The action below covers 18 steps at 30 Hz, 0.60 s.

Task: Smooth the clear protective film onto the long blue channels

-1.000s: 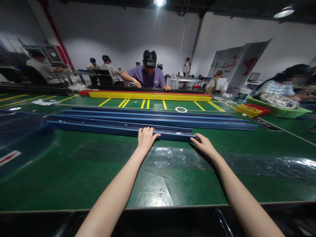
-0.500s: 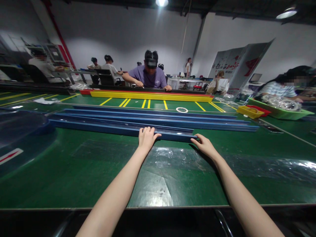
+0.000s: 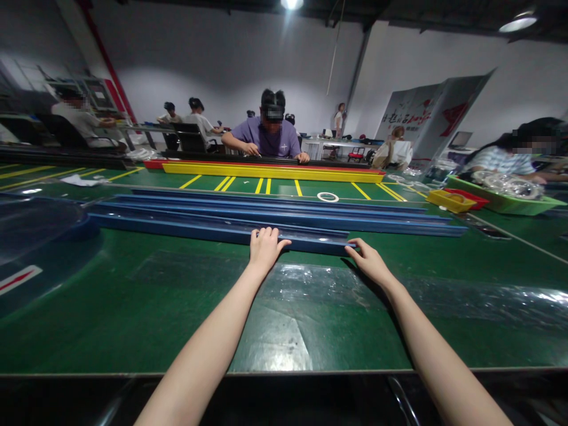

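A long blue channel profile (image 3: 213,232) lies nearest me on the green table, slanting slightly down to the right. My left hand (image 3: 265,248) grips its near wall toward the right part, fingers hooked over the top and thumb out to the side. At the profile's right end, my right hand (image 3: 366,259) has thumb and fingers curled around the corner; what lies between the fingertips is partly hidden. Behind it rest more blue channel profiles (image 3: 381,222), side by side. Clear plastic film (image 3: 306,281) lies flat in front of my hands.
Across the green table (image 3: 177,331), a co-worker in purple (image 3: 266,139) works behind yellow (image 3: 266,173) and red profiles. A white tape ring (image 3: 327,197) lies mid-table. To the right stand a yellow tray (image 3: 450,201) and a green bin (image 3: 510,203); rolled blue sheet (image 3: 39,236) is at left.
My hands and the blue channel profile have hardly moved. Across the table, the co-worker's hand on the left of the picture has shifted slightly.
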### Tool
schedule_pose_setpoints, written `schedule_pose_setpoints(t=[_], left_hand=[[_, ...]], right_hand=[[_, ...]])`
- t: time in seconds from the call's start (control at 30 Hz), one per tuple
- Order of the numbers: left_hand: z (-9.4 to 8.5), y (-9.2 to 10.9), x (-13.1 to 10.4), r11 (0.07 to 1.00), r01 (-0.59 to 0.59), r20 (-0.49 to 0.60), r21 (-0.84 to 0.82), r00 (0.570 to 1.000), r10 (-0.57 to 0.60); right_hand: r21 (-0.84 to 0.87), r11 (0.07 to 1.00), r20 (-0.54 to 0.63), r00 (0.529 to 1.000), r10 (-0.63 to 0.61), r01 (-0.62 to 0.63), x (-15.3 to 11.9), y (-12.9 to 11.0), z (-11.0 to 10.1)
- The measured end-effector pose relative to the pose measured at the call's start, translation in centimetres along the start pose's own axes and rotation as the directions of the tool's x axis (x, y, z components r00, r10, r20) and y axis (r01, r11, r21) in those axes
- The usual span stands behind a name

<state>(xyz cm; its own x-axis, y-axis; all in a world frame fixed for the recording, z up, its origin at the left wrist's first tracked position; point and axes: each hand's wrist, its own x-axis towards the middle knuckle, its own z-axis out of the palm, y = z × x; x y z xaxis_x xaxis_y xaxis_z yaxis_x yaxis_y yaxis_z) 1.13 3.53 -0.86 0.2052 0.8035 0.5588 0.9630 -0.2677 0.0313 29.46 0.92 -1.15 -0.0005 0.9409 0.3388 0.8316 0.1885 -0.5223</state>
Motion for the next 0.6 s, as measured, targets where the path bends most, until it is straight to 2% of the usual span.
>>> schedule_pose_setpoints(t=[0.1, 0.2, 0.37, 0.47, 0.6], left_hand=[[0.0, 0.1, 0.0, 1.0, 0.005, -0.001, 0.01, 1.0, -0.005], [0.0, 0.1, 0.1, 1.0, 0.004, -0.002, 0.008, 1.0, -0.004], [0.1, -0.1, 0.2, 1.0, -0.017, -0.008, -0.011, 1.0, 0.016], [0.1, -0.2, 0.3, 1.0, -0.016, -0.011, -0.017, 1.0, 0.016], [0.2, -0.2, 0.3, 1.0, -0.016, -0.018, -0.025, 1.0, 0.016]], right_hand=[[-0.074, 0.995, -0.111, 0.991, -0.071, 0.063, -0.2, -0.1, 0.1], [-0.194, 0.973, -0.214, 0.963, -0.167, 0.125, -0.4, -0.7, -0.1], [-0.377, 0.925, -0.466, 0.856, -0.224, 0.037, -0.4, -3.6, -0.4], [-0.387, 0.917, -0.439, 0.854, -0.281, 0.103, 0.2, -6.0, 0.3], [-0.444, 0.874, -0.308, 0.883, -0.355, 0.196, 2.0, -8.9, 2.1]])
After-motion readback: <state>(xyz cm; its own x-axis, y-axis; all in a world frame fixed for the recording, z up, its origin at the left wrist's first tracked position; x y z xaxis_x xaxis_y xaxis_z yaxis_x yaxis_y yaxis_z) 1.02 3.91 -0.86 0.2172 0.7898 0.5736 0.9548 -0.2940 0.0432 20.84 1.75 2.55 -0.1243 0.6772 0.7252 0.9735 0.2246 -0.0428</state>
